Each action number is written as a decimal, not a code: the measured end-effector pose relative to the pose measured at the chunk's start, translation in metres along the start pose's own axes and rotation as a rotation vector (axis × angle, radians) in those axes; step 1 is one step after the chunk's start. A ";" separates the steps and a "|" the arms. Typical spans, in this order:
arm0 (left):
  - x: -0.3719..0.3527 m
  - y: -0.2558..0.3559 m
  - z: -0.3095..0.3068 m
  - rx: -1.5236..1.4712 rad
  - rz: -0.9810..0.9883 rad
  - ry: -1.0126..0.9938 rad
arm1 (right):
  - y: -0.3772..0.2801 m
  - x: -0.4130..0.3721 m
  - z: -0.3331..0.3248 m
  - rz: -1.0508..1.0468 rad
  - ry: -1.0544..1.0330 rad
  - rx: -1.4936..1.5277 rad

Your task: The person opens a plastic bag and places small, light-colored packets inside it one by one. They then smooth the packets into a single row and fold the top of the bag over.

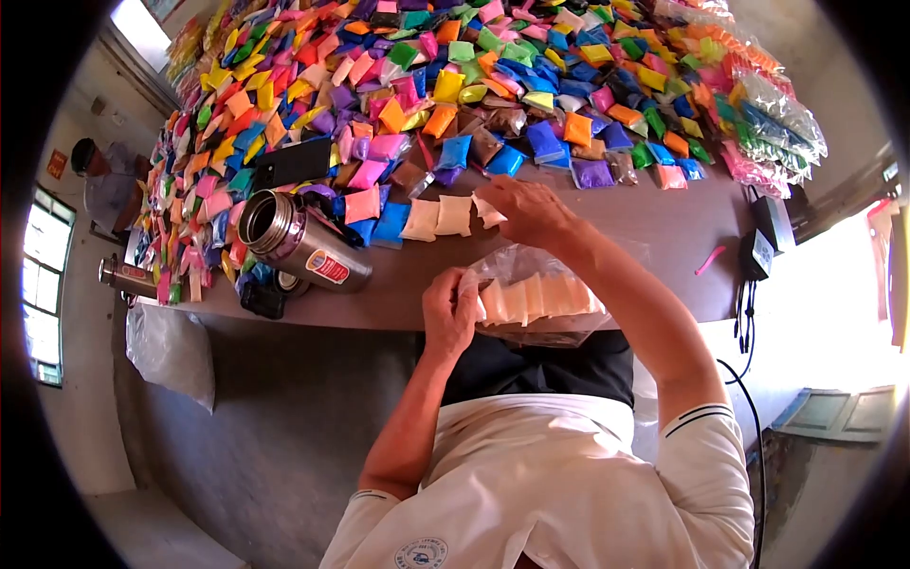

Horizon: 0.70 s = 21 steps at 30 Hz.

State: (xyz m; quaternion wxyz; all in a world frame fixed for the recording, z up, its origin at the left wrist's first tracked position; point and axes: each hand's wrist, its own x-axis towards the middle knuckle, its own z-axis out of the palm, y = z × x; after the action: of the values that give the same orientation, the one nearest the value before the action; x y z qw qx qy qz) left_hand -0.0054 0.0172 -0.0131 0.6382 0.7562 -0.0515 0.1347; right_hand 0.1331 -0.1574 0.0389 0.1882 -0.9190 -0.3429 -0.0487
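My left hand is closed on the left edge of a clear plastic bag at the table's front edge. Inside the bag lies a row of several peach packets. Above it, my right hand reaches over the table, its fingers on a peach packet. That packet ends a short row, beside two more peach packets and a blue one. My right fingertips partly cover the packet, and whether they pinch it is hard to see.
Heaped small colourful packets cover the back of the table. An open steel flask and a black phone are at the left. Black adapters with cables hang at the right edge. Another person is at the far left.
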 end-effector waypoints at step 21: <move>-0.001 0.001 -0.001 -0.040 0.003 0.013 | -0.023 -0.082 -0.124 0.356 0.244 0.439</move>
State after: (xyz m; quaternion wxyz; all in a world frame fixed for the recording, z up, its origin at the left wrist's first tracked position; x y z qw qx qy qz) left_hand -0.0072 0.0177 -0.0119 0.6533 0.7424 -0.0511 0.1393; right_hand 0.0604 -0.2386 0.1423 0.4276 -0.8895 -0.1535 -0.0497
